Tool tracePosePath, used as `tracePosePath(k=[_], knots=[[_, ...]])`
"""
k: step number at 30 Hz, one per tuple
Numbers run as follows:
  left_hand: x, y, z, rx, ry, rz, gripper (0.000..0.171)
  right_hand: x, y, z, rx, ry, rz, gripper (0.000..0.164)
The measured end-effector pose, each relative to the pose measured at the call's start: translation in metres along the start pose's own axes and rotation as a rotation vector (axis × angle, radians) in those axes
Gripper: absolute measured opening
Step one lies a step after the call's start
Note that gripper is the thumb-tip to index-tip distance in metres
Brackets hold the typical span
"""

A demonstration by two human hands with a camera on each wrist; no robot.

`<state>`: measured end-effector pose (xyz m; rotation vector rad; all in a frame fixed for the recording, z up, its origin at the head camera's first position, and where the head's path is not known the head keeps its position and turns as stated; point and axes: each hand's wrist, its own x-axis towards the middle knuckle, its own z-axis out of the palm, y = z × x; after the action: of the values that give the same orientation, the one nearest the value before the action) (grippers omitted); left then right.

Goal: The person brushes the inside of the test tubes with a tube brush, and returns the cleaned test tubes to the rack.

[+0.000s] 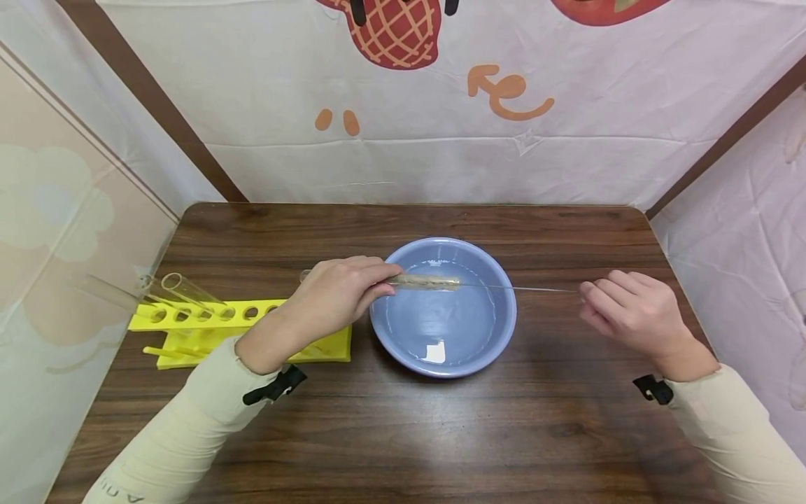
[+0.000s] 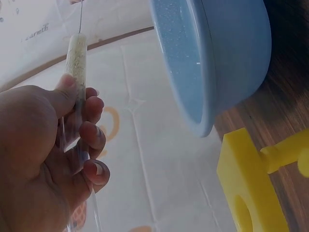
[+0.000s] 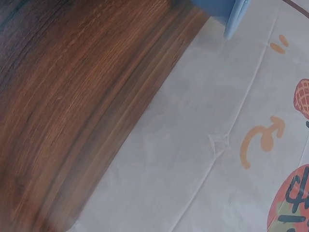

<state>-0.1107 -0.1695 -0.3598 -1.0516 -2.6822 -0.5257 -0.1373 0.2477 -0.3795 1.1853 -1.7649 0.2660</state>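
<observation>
My left hand (image 1: 346, 283) holds a clear glass test tube (image 2: 76, 92) with its fingers and thumb curled round it. The tube lies nearly level, its mouth over the blue basin (image 1: 380, 322). Inside the mouth end show the pale bristles (image 1: 431, 282) of a test tube brush. From there a thin wire handle (image 1: 535, 288) runs right to my right hand (image 1: 632, 311), whose curled fingers grip its far end. The right wrist view leaves that hand out of sight. Water fills the lower part of the basin.
A yellow test tube rack (image 1: 340, 344) stands left of the basin, partly behind my left forearm. Upright glass test tubes (image 1: 189, 290) lean in its left holes. The wooden table (image 1: 441, 441) ends at a printed cloth (image 1: 409, 168) hanging behind.
</observation>
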Motion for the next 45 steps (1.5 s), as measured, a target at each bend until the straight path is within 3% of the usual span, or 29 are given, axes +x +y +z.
tracePosePath(k=[10, 23, 45], knots=[[-0.002, -0.001, -0.002, 0.000, -0.012, -0.019, 0.028, 0.003, 0.002, -0.001, -0.031, 0.047, -0.018, 0.024], [-0.004, -0.003, -0.002, -0.002, -0.015, -0.031, 0.029, -0.009, 0.007, -0.005, -0.051, 0.025, -0.004, 0.031], [-0.008, -0.006, -0.005, -0.015, -0.046, -0.077, 0.031, -0.019, 0.012, -0.013, -0.068, 0.029, 0.030, 0.028]])
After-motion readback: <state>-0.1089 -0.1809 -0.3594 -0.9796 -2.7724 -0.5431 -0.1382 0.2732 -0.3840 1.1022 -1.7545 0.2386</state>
